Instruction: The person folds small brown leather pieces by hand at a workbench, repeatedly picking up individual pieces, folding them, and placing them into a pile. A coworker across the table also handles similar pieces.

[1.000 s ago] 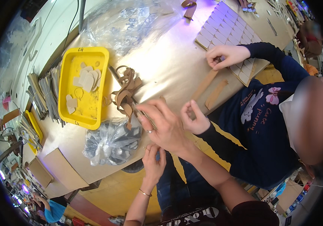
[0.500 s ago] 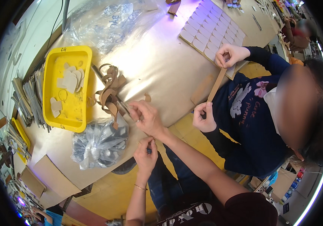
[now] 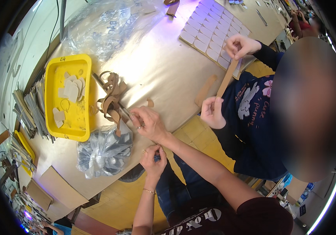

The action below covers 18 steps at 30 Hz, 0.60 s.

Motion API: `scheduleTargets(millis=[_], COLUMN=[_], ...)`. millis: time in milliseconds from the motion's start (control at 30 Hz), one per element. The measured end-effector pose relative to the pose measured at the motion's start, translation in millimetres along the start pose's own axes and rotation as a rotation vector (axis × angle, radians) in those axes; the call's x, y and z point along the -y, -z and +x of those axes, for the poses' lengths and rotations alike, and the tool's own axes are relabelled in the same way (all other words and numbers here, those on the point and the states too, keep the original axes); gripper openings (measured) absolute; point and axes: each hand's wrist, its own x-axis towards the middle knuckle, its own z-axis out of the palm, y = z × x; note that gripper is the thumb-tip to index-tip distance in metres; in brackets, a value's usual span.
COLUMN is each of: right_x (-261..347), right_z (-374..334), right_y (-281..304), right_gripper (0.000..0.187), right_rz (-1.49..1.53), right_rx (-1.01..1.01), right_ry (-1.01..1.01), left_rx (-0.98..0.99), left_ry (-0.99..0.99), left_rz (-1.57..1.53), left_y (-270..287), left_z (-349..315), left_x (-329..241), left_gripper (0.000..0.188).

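Observation:
My right hand [image 3: 150, 124] is over the table's near edge, its thumb and fingers closed in a pinch. Its fingertips are close to the end of a metal rod [image 3: 124, 111]; whether they grip it or a small piece cannot be made out. Across the rod lies a tangle of brown leather-like strips [image 3: 112, 96]. My left hand [image 3: 153, 159] is just below, fingers curled and pressed together, their contents hidden. A clear bag of dark and grey pieces [image 3: 104, 152] sits left of my hands. A small brown scrap [image 3: 150, 103] lies beyond my right hand.
A yellow tray [image 3: 88, 117] holds pale cut pieces. Beside it lie bundles of grey strips [image 3: 34, 109]. At right, a co-worker's hands stretch a tan strip [image 3: 226, 79] near a board of white rounded pieces [image 3: 209, 29]. Plastic sheeting [image 3: 113, 29] covers the far side.
The view has shifted slightly. My hands keep nearly the same pinched poses, the right one close to the rod's end. The co-worker's strip is held a little higher in the picture.

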Motion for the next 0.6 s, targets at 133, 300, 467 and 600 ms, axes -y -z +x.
scheduleTargets(millis=[133, 300, 467, 600], right_x=[0.5, 0.1, 4.5, 36.2], right_z=[-0.4, -3.8, -1.3, -1.0], right_y=[-1.9, -1.7, -0.2, 39.2], right_gripper=[0.015, 0.016, 0.017, 0.017], right_rz=[0.008, 0.004, 0.015, -0.062], right_rx=[0.004, 0.015, 0.020, -0.059], right_ry=[-0.007, -0.021, -0.016, 0.289], left_rx=[0.017, -0.001, -0.003, 0.031], left_ry=[0.014, 0.003, -0.024, -0.063], left_rz=[0.018, -0.014, -0.003, -0.009], left_y=[-0.2, -1.0, -1.7, 2.0], left_z=[-3.3, -4.2, -3.0, -0.5], left_x=[2.6, 4.1, 3.3, 3.0], left_gripper=[0.014, 0.013, 0.012, 0.011])
